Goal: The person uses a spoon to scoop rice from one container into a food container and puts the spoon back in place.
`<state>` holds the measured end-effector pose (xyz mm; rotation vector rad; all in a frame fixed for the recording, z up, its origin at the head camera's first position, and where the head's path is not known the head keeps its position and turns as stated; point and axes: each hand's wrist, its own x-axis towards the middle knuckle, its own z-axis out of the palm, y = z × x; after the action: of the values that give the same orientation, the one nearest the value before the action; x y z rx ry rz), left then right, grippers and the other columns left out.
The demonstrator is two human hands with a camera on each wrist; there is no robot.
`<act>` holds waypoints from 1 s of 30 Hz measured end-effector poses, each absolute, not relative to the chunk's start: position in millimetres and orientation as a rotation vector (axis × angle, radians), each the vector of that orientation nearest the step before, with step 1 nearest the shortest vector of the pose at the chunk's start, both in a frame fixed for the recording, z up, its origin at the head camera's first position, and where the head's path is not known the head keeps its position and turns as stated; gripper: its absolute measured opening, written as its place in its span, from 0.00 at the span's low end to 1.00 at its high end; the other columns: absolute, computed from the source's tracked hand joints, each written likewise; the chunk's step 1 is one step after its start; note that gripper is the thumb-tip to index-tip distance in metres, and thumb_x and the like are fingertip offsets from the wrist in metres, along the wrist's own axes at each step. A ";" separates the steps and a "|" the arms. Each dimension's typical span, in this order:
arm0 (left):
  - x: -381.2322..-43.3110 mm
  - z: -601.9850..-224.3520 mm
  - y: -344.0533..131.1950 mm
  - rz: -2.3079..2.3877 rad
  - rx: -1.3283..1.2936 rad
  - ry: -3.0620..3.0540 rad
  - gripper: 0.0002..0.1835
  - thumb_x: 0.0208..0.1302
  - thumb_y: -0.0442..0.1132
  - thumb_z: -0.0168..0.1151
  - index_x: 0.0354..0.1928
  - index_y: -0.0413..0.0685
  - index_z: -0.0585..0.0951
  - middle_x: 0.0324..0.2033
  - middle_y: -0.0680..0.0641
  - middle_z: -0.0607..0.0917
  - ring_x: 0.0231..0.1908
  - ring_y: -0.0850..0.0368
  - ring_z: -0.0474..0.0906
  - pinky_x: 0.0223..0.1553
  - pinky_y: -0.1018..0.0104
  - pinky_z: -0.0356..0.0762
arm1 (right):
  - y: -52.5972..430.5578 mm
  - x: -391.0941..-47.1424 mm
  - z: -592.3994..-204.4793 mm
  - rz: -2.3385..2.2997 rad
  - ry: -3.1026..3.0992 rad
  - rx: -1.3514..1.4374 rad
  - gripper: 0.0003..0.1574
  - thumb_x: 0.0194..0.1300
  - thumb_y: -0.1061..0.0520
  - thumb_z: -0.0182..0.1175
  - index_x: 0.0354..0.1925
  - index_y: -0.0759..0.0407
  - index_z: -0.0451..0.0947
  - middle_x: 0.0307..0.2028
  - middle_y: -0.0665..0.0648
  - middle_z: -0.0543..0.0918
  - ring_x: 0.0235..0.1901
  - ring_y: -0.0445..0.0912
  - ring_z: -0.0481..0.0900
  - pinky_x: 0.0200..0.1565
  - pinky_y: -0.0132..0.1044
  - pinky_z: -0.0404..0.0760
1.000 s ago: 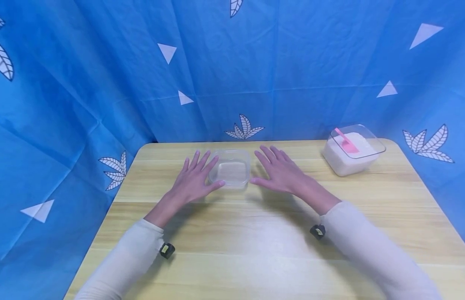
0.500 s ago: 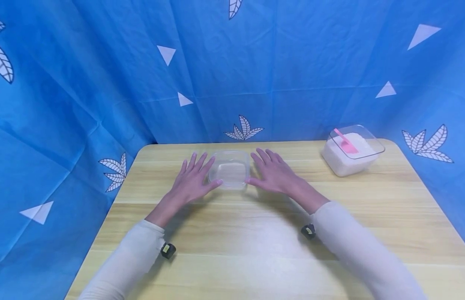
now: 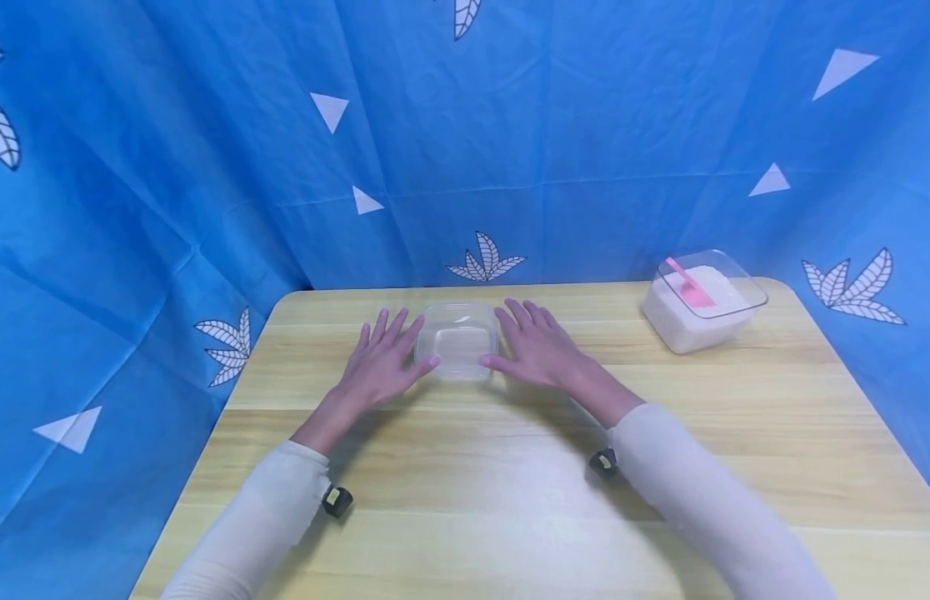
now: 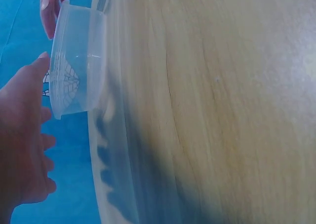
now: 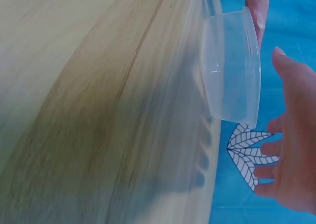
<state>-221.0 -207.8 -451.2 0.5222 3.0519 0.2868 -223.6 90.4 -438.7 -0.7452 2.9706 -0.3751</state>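
A clear, square plastic container [image 3: 457, 342] stands on the table near its far edge, with nothing visible inside. My left hand [image 3: 378, 367] hovers at its left side, fingers spread and thumb toward the near left corner. On the other side, my right hand [image 3: 540, 350] has its fingers extended and its thumb by the near right corner. In the left wrist view the container [image 4: 79, 61] sits beside my left hand [image 4: 24, 135], whose fingers are not curled round it. The right wrist view has a gap between the container [image 5: 231, 68] and my right hand [image 5: 294, 140].
A larger clear tub [image 3: 686, 325] of white grainy material stands at the far right of the table [image 3: 510, 500]. A pink scoop [image 3: 693, 287] lies in it. Behind the table hangs a blue curtain [image 3: 622, 125] with leaf and triangle prints.
My right hand has moved left toward the container. My left hand has shifted only slightly. Container and tub have stayed in place.
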 end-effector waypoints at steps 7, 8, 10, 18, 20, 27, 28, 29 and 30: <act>-223.4 -452.0 -207.6 0.315 0.496 3.043 0.46 0.62 0.78 0.35 0.78 0.66 0.48 0.79 0.48 0.44 0.78 0.43 0.28 0.74 0.36 0.31 | 87.3 -225.3 -439.1 -0.357 2.980 -0.739 0.62 0.61 0.16 0.34 0.78 0.54 0.44 0.78 0.62 0.47 0.76 0.64 0.47 0.74 0.60 0.48; -223.8 -452.3 -207.6 0.320 0.492 3.043 0.46 0.62 0.78 0.35 0.78 0.66 0.48 0.79 0.48 0.45 0.78 0.43 0.28 0.74 0.36 0.30 | 86.9 -225.7 -439.3 -0.352 2.984 -0.740 0.63 0.61 0.16 0.34 0.77 0.55 0.45 0.78 0.62 0.47 0.76 0.64 0.48 0.74 0.60 0.48; -224.6 -452.8 -207.5 0.321 0.477 3.041 0.46 0.61 0.79 0.34 0.77 0.67 0.48 0.79 0.48 0.45 0.78 0.44 0.28 0.74 0.37 0.30 | 86.1 -226.5 -440.2 -0.347 2.990 -0.738 0.63 0.61 0.16 0.34 0.77 0.55 0.46 0.77 0.62 0.49 0.76 0.64 0.49 0.74 0.59 0.48; -226.6 -451.0 -206.6 0.307 0.467 3.035 0.47 0.62 0.78 0.33 0.78 0.65 0.48 0.79 0.48 0.43 0.78 0.44 0.27 0.74 0.37 0.30 | 82.8 -229.7 -442.9 -0.351 2.993 -0.733 0.64 0.60 0.16 0.35 0.76 0.60 0.51 0.76 0.64 0.53 0.75 0.63 0.51 0.74 0.58 0.50; -227.1 -450.7 -206.4 0.307 0.466 3.034 0.47 0.62 0.78 0.33 0.78 0.63 0.48 0.79 0.48 0.43 0.78 0.44 0.27 0.74 0.37 0.30 | 81.6 -230.3 -442.7 -0.345 2.993 -0.733 0.65 0.61 0.16 0.35 0.75 0.61 0.51 0.76 0.65 0.54 0.75 0.63 0.52 0.74 0.57 0.50; -228.7 -451.8 -206.5 0.283 0.462 3.033 0.49 0.61 0.80 0.31 0.78 0.61 0.47 0.79 0.45 0.45 0.78 0.42 0.29 0.74 0.37 0.32 | 76.8 -231.6 -441.3 -0.313 2.984 -0.700 0.65 0.61 0.17 0.36 0.75 0.64 0.51 0.75 0.66 0.55 0.74 0.64 0.54 0.74 0.57 0.50; -229.2 -452.1 -206.5 0.280 0.461 3.031 0.49 0.61 0.80 0.31 0.78 0.61 0.47 0.79 0.45 0.45 0.78 0.42 0.28 0.74 0.37 0.32 | 75.9 -231.8 -441.1 -0.310 2.982 -0.692 0.65 0.62 0.17 0.37 0.75 0.64 0.51 0.75 0.67 0.56 0.74 0.64 0.54 0.74 0.57 0.50; -229.7 -452.2 -206.5 0.281 0.460 3.032 0.49 0.61 0.79 0.31 0.78 0.60 0.47 0.79 0.45 0.45 0.78 0.42 0.29 0.74 0.37 0.31 | 75.1 -232.0 -440.9 -0.306 2.980 -0.682 0.64 0.62 0.17 0.37 0.75 0.64 0.51 0.75 0.67 0.55 0.74 0.64 0.54 0.74 0.57 0.49; -230.2 -452.6 -206.5 0.278 0.457 3.034 0.49 0.61 0.79 0.31 0.78 0.60 0.48 0.79 0.45 0.45 0.78 0.43 0.29 0.75 0.38 0.31 | 74.1 -232.1 -440.9 -0.303 2.977 -0.673 0.64 0.62 0.18 0.37 0.75 0.65 0.51 0.75 0.67 0.55 0.74 0.64 0.53 0.75 0.57 0.49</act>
<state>-230.2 -206.5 -452.6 0.4565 3.0340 0.2784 -232.1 74.1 -440.9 -0.6728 2.9770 -0.3029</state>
